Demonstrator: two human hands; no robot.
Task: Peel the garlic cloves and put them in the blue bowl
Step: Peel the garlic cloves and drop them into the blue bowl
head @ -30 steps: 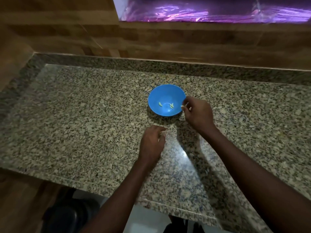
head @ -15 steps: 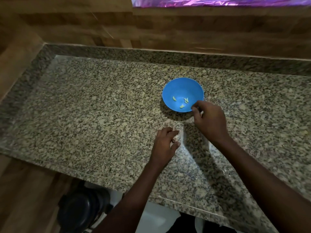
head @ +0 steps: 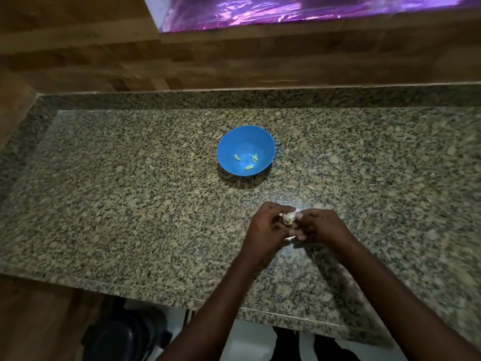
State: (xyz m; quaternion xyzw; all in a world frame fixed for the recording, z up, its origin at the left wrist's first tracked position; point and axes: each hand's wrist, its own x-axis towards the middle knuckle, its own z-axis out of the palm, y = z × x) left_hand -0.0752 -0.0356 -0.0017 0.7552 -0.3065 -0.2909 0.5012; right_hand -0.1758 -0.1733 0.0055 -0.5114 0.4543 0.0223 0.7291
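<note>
Single view, head-worn camera, wide-angle. Looks forward and steeply down from above near edge of table (head: 109, 204). Faces wooden wall (head: 78, 48) behind table; purple-lit strip (head: 299, 11) at top edge of frame. Close range: both forearms enter from bottom, left hand (head: 265, 230) and right hand (head: 320, 227) low centre, blue bowl (head: 234, 144) mid-frame beyond them. Floor visible under table's near edge. No second view.

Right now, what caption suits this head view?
Both hands hold garlic near a blue bowl of peeled cloves.
</note>
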